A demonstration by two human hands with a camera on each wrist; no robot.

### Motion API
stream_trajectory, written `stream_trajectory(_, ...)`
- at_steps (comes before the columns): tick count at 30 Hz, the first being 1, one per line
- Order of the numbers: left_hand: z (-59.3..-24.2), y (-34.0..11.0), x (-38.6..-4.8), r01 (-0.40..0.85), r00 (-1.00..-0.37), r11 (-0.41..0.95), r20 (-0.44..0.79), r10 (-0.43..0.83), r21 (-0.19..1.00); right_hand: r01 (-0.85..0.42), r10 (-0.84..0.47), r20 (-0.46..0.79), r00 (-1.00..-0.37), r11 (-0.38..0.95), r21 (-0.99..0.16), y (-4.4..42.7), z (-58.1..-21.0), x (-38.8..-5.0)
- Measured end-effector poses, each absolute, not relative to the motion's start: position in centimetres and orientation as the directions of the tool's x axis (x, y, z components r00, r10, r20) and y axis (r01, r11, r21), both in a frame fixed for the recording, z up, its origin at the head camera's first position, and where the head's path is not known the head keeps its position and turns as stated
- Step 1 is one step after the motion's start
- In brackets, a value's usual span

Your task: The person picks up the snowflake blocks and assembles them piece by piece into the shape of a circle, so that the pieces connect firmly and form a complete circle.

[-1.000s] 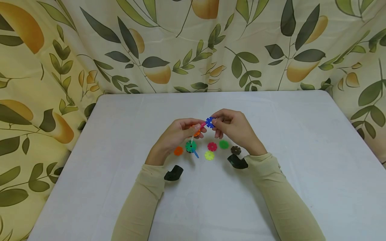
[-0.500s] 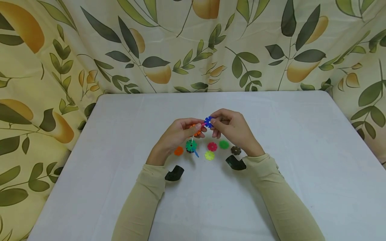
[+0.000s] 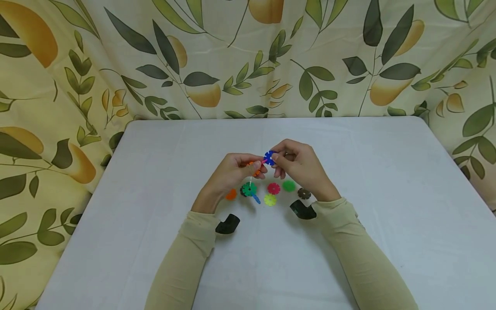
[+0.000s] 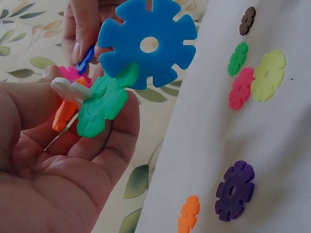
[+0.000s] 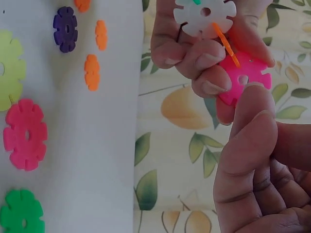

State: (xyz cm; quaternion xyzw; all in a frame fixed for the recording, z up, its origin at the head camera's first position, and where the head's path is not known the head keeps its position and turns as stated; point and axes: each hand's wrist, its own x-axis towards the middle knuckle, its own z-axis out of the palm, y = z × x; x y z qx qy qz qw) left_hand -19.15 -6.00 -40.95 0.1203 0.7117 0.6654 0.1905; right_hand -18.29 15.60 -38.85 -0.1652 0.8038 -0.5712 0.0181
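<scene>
Notched plastic discs form a joined chain between both hands. My left hand (image 3: 234,174) grips it at the orange disc (image 4: 68,109) and pink disc (image 5: 243,80). From there hang a white disc (image 5: 206,19), a green disc (image 4: 104,102) and a light blue disc (image 4: 148,46). Thumb and fingers of my right hand (image 3: 304,168) pinch a dark blue disc (image 3: 269,158), which meets the pink one's edge; in the right wrist view my thumb hides this contact.
On the white table (image 3: 310,267) lie loose discs: orange (image 3: 231,194), purple (image 4: 234,191), red-pink (image 3: 273,188), yellow (image 3: 270,199), green (image 3: 288,186) and brown (image 3: 304,193). A black wrist piece (image 3: 227,224) shows beside the left sleeve, another (image 3: 303,209) beside the right.
My left hand has shifted slightly right with the chain, and the hanging green and blue discs have swung a little right. The dark blue disc stays pinched in my right hand.
</scene>
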Motion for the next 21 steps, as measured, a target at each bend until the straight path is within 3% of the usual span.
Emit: stream_trajectory(21,-40.4,-7.3,-19.2,-0.143,-0.87,0.049,-0.149,0.469,0.989,-0.274,-0.296,0.192,-0.936,0.266,-0.924,14.6,-39.5,-18.1)
